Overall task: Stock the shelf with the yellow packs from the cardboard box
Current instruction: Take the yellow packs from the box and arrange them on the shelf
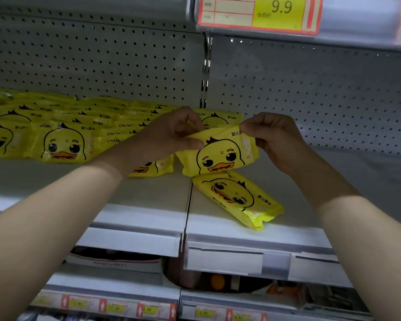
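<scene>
A yellow pack with a duck face (220, 156) stands tilted on the grey shelf (137, 218). My left hand (171, 133) pinches its top left corner and my right hand (273, 137) pinches its top right corner. Another yellow pack (239, 198) lies flat and upside down just in front of it, near the shelf's front edge. Rows of the same yellow packs (63, 128) stand along the left part of the shelf, reaching behind my left hand. The cardboard box is out of view.
A pegboard back wall (310, 93) closes the shelf behind. Right of the held pack the shelf floor (357, 172) is bare. A yellow price tag reading 9.9 (278, 12) hangs on the shelf above. Lower shelves with other goods and price labels (116, 306) lie below.
</scene>
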Demonstrator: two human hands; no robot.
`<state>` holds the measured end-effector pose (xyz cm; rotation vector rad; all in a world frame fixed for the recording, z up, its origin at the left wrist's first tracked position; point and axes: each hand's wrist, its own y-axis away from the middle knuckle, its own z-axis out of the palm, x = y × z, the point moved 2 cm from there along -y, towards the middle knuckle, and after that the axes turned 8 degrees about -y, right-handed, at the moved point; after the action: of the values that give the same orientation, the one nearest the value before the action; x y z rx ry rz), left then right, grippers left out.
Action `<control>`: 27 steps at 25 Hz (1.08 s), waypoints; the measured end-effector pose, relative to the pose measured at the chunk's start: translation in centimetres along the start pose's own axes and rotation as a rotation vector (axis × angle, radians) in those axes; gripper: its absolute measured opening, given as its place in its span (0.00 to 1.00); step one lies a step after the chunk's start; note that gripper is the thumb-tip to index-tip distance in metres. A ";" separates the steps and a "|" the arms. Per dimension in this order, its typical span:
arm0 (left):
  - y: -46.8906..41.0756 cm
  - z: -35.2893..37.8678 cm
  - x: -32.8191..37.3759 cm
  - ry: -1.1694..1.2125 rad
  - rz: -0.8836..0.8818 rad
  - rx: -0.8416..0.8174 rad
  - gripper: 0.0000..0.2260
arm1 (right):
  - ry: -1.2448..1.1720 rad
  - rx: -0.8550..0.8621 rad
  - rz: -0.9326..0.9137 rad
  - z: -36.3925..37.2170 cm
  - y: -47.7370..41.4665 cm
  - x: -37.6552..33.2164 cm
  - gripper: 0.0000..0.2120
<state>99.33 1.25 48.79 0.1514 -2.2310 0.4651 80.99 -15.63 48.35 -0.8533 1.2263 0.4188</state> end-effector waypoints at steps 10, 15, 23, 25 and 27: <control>-1.7 1.0 -1.1 -0.131 0.031 0.050 0.13 | 0.171 -0.070 -0.024 0.2 0.2 1.0 0.09; -2.2 1.1 -1.3 -0.076 0.108 0.100 0.06 | 0.223 -0.047 -0.046 -0.1 0.3 0.8 0.10; -3.8 0.4 -1.2 -0.018 0.053 0.058 0.04 | 0.121 -0.009 -0.031 -0.5 -0.3 1.2 0.04; -4.5 0.0 -0.7 -0.089 0.079 0.020 0.04 | 0.102 -0.003 -0.066 -0.6 -0.7 1.2 0.03; -5.2 -0.5 -0.3 -0.147 0.091 0.037 0.05 | 0.110 0.021 -0.077 -0.8 -1.1 1.1 0.04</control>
<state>101.23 -3.38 50.31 0.1061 -2.3818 0.5606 81.66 -17.10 47.62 -0.9123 1.2924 0.2999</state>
